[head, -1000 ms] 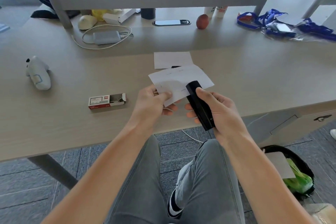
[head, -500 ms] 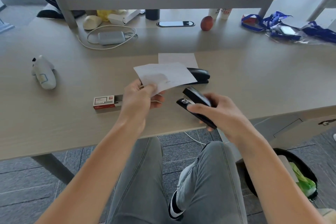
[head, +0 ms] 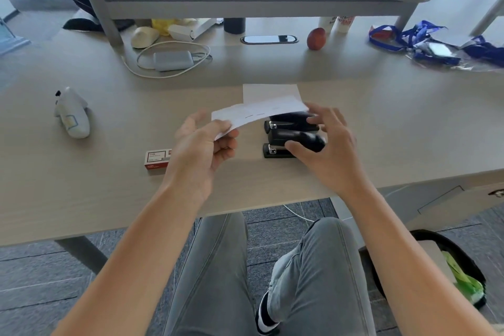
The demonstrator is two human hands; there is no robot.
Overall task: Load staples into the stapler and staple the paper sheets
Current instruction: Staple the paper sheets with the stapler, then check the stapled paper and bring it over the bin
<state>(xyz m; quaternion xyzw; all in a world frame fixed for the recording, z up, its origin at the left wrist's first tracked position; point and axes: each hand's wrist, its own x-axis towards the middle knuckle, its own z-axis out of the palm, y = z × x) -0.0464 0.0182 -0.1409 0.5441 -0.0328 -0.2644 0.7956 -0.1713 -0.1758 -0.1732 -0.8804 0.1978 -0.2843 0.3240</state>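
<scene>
So the paper sheets [head: 259, 113] are flopping, thin and light, pinched at their near-left corner by the left hand [head: 203, 144]. The near stapler [head: 293, 143] is sitting on the desk [head: 381, 131], probably hard and slick; the right hand [head: 326, 150] is hovering with fingers spread.

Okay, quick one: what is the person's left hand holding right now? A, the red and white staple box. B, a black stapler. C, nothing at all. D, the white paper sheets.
D: the left hand pinches the white paper sheets by their near corner, above the wooden desk, while the red and white staple box lies untouched beside it.
</scene>
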